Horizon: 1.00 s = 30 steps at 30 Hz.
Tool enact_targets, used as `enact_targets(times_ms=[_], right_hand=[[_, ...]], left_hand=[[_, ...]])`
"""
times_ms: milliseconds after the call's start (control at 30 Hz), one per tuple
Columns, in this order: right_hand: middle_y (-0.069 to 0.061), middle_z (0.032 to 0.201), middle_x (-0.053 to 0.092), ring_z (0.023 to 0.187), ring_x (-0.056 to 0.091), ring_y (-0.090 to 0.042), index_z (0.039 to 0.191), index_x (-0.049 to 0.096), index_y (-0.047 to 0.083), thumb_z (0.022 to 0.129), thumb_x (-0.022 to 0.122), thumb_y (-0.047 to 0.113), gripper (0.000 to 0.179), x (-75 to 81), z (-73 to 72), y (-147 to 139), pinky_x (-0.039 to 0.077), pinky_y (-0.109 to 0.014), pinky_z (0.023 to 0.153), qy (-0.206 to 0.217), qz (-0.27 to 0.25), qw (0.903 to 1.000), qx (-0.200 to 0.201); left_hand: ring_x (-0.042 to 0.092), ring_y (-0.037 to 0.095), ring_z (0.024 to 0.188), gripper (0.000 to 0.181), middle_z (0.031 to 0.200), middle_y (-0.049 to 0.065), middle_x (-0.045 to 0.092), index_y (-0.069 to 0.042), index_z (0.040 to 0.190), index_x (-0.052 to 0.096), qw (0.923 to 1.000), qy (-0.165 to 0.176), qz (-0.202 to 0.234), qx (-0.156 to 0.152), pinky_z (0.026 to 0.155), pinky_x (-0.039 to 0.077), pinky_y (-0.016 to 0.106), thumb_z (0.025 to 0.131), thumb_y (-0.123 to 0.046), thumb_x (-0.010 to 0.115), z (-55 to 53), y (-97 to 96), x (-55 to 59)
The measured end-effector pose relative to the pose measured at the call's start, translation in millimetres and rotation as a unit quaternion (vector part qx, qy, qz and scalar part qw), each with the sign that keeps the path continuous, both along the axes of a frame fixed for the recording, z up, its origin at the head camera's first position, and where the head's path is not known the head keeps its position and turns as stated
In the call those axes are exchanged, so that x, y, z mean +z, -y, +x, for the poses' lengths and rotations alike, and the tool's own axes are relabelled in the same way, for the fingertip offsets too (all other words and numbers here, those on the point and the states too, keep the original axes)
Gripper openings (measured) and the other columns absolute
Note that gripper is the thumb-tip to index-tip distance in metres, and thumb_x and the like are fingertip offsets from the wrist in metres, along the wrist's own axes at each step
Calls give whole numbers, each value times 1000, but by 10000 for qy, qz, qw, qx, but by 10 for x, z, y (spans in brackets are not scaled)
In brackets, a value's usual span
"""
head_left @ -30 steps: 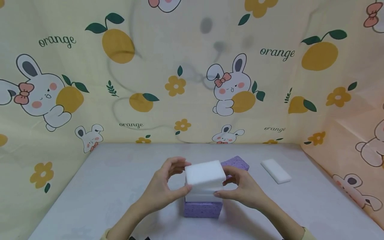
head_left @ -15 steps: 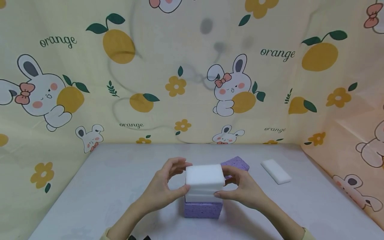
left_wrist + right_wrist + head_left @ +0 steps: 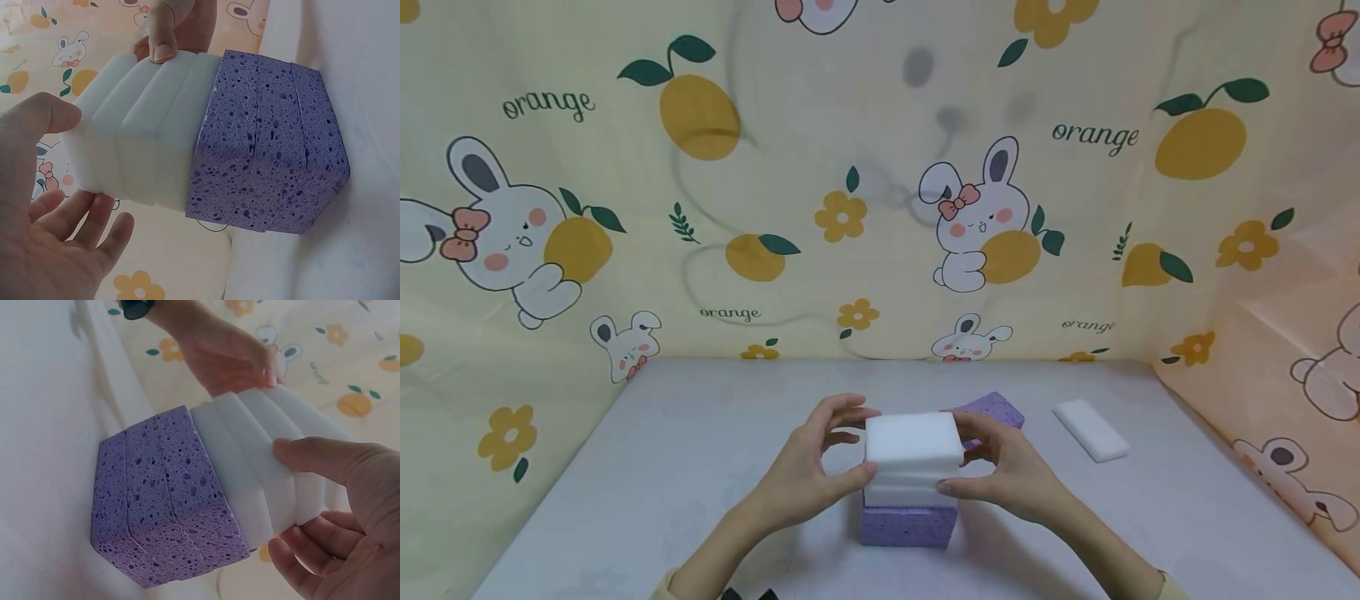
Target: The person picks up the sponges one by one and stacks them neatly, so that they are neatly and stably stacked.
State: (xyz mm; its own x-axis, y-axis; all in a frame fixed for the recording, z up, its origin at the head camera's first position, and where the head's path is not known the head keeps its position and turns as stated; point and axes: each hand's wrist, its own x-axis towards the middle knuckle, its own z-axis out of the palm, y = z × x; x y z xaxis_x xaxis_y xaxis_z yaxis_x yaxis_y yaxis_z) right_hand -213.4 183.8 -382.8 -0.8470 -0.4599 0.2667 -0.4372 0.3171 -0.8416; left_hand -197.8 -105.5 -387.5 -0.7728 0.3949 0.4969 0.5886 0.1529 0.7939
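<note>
In the head view, a stack of sponges stands mid-table. Its lower part is purple sponges (image 3: pixel 907 527) with visible pores, three layers in the left wrist view. Several smooth white melamine sponges (image 3: pixel 912 437) lie on top, their edges slightly uneven. My left hand (image 3: pixel 808 467) pinches the topmost white sponge at its left end, thumb in front and fingers behind. On the opposite end, my right hand (image 3: pixel 1007 467) holds the white layers, its thumb (image 3: pixel 306 453) pressing a lower white layer than the left thumb does. The fingertips behind the stack are partly hidden.
Behind my right hand lies a loose purple sponge (image 3: pixel 996 408), partly covered by that hand. A single white sponge (image 3: pixel 1090 429) lies farther right on the white table (image 3: pixel 662 467). A patterned cloth (image 3: pixel 880 167) hangs along the back and sides.
The top white sponge, tilted with its right end raised a second ago, has come down level onto the stack. Both hands have stayed nearly in place.
</note>
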Motion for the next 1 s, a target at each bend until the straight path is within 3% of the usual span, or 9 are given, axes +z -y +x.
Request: enact_targets(times_ms=[167, 433, 667, 733, 800, 900, 1000], right_hand=[[-7, 111, 64, 94, 64, -25, 141, 48, 15, 69, 92, 18, 85, 0, 4, 1, 55, -35, 83, -5, -71, 10000, 13], [-4, 113, 64, 97, 63, -27, 136, 52, 19, 70, 91, 20, 76, -4, 13, 3, 55, -39, 86, 43, -75, 10000, 46], [-4, 115, 63, 98, 63, -28, 136, 52, 13, 71, 90, 21, 76, -2, 8, 6, 55, -35, 85, 7, -8, 10000, 21], [-4, 116, 63, 99, 62, -29, 137, 52, 11, 71, 90, 20, 77, -2, 6, 9, 55, -34, 85, 3, -30, 10000, 50], [-4, 118, 63, 100, 62, -28, 137, 51, 10, 72, 90, 20, 77, -5, 5, 12, 55, -34, 85, 6, -51, 10000, 83], [-3, 119, 62, 101, 61, -25, 138, 50, 11, 72, 90, 20, 77, -9, 0, 15, 55, -34, 86, 9, -62, 9999, 102], [-2, 120, 61, 102, 61, -24, 138, 50, 13, 72, 90, 20, 77, -9, -2, 18, 55, -34, 86, 1, -43, 9999, 99]], left_hand=[[54, 18, 121, 67, 133, 2, 59, -12, 139, 40, 10000, -34, 19, -11, 96, 50, 39, 84, -9, 78, -8, -9, -10], [54, 17, 121, 67, 131, 2, 60, -12, 138, 41, 10000, -43, 68, 37, 94, 51, 38, 84, -16, 80, 4, -26, -9], [57, 17, 117, 68, 130, 5, 62, -12, 137, 42, 9998, 4, 150, 106, 92, 52, 38, 83, -20, 82, 3, -40, -4], [58, 20, 116, 67, 129, 8, 62, -7, 136, 42, 9998, 56, 169, 125, 92, 52, 41, 83, -14, 82, 53, -54, 74], [58, 20, 116, 67, 128, 6, 63, -7, 136, 42, 9997, 80, 181, 125, 91, 52, 41, 83, -15, 82, 52, -53, 73], [59, 20, 114, 68, 127, 2, 63, -7, 136, 42, 9996, 163, 162, 154, 92, 52, 40, 82, -16, 82, 44, -50, 57], [59, 17, 113, 69, 127, -4, 63, -11, 137, 42, 9997, 154, 127, 158, 92, 52, 36, 83, -23, 82, -11, -34, -32]])
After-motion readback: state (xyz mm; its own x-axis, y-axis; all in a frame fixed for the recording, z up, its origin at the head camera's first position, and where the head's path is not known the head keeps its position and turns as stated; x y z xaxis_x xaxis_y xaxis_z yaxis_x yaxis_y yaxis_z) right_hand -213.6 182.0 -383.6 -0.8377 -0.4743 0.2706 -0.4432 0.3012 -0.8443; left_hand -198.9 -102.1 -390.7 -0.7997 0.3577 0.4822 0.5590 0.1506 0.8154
